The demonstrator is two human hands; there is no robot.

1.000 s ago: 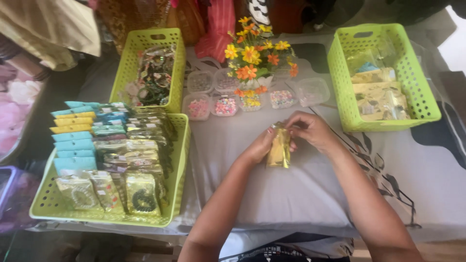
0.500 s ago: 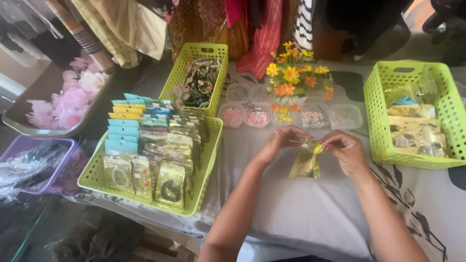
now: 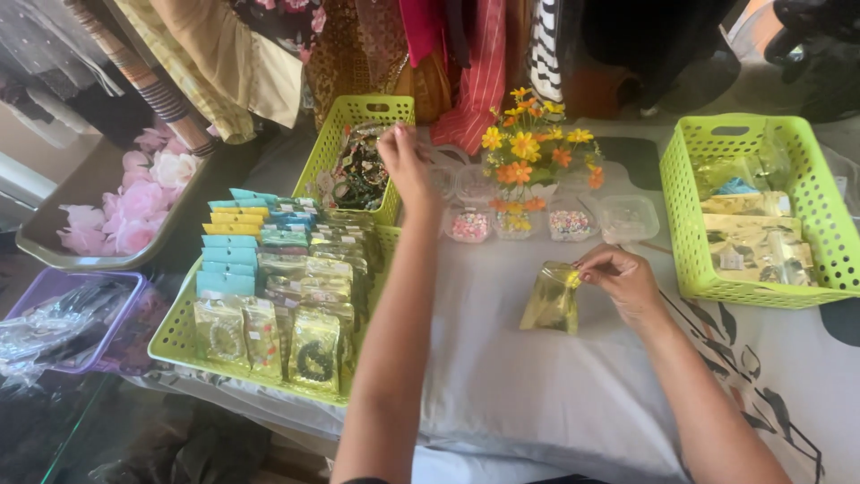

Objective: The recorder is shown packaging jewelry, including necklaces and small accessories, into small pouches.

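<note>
The right hand [image 3: 623, 282] pinches the top edge of a small gold pouch [image 3: 553, 298], holding it upright just above the cloth-covered bench [image 3: 537, 385]. The left hand [image 3: 403, 161], fingers loosely curled, reaches forward over a small green basket [image 3: 358, 112] of dark bangles; whether it touches them cannot be told. Left of the arms, a large green basket [image 3: 179, 336] holds rows of packets. Orange flowers [image 3: 528, 152] stand beyond the pouch, and another green basket [image 3: 685, 224] sits to the right.
</note>
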